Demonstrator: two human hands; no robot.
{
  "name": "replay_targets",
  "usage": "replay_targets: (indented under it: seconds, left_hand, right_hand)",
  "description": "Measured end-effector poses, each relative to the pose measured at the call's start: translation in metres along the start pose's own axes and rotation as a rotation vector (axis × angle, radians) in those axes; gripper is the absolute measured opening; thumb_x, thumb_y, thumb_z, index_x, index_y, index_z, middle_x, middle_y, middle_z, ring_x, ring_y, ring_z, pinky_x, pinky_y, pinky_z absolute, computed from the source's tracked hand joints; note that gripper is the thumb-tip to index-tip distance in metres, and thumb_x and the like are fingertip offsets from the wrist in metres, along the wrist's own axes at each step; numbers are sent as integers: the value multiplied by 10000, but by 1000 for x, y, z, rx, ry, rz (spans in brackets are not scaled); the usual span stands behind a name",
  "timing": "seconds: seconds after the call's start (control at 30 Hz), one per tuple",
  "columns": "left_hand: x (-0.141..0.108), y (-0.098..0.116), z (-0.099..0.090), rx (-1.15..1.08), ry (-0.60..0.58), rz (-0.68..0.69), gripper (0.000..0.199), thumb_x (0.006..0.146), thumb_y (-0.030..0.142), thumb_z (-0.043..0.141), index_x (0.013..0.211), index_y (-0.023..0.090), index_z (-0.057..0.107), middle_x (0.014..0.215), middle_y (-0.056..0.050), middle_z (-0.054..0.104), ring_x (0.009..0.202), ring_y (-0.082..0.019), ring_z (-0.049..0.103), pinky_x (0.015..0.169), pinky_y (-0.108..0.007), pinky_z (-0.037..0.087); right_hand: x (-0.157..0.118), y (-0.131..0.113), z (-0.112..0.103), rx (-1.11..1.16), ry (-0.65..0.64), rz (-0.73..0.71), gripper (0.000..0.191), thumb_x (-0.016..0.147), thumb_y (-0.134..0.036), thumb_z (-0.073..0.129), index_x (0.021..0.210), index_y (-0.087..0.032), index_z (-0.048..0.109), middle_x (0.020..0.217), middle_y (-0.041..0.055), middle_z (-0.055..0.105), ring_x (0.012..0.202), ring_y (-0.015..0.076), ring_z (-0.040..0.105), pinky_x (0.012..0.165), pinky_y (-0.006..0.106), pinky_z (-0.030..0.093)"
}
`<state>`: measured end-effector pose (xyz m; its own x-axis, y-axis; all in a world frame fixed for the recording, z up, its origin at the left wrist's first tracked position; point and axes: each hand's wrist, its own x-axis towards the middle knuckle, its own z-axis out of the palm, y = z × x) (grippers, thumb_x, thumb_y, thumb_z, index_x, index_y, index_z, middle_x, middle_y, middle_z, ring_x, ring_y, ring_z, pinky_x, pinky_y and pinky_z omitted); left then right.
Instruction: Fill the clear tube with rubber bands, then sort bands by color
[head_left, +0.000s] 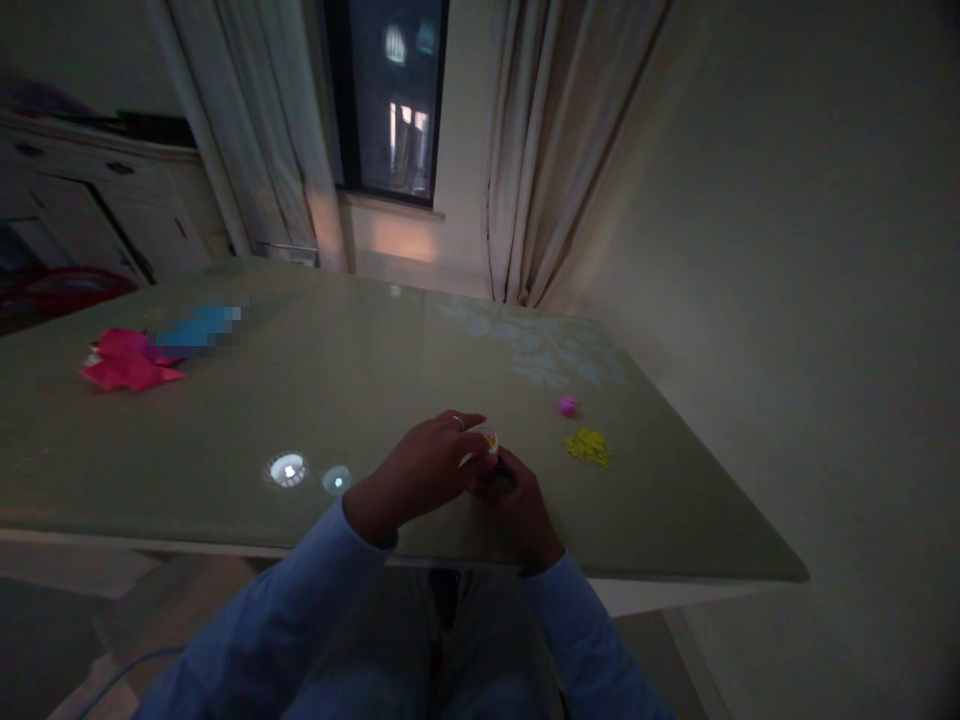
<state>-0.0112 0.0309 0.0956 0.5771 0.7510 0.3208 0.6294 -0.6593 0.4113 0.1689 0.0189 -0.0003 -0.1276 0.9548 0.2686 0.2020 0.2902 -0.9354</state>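
While your blue sleeves [281, 610] reach over the near edge of the table [697, 515], your right hand [529, 505] and left hand [424, 465] meet just above its top. Your right fingers are curled in close, but they are partly hidden, so you cannot tell whether they grip anything. Your left fingers look pinched at their tips on a small white piece [492, 440] showing some orange or yellow; it sits at the meeting point of both hands, too small and covered for its long axis to read. The relation that counts, as I judge it, is sideways: the yellow bits [589, 447] lie to the right of your fingers and a little farther out, apart from them, with your right hand the nearer. They form a loose patch with no clear long axis. Just beyond, slightly left of the patch, is a pink lump [568, 406]. Farther out, well to your left, lie a red-pink sheet [129, 360] and a blurred blue thing [199, 328].
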Motion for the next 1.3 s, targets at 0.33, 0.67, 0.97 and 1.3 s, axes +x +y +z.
replay_targets:
  seconds: [0.33,0.67,0.97,1.3]
  left_hand:
    - [-5,-3,8,9,159,45,179,931,272,565,1044,217,691,1306,-110,637,1154,-240,625,961,-406,518]
    - [-13,-12,1,-403,513,-164,300,874,343,644,1114,172,593,883,-47,706,759,-140,667,718,-273,552]
    - [-24,-14,59,-839,359,-273,522,781,380,727,1235,189,553,1243,-127,642,1107,-229,635,926,-375,535]
    - [-20,-9,80,-736,430,-299,333,792,354,703,1079,191,660,1151,-83,687,1077,-223,634,919,-343,514]
  right_hand:
    - [-1,-3,2,50,17,25,412,720,-338,771,1088,-199,650,933,30,698,808,188,640,750,296,525]
    - [-3,4,1,44,26,38,446,715,-365,805,1104,-192,672,979,56,712,860,215,656,783,329,540]
    - [-4,-4,1,86,-31,-13,453,778,-389,756,1182,-208,660,1109,81,715,986,255,670,857,362,553]
    - [-5,-2,1,-4,-49,-96,358,786,-322,731,1121,-204,683,1094,67,713,997,251,654,905,358,511]
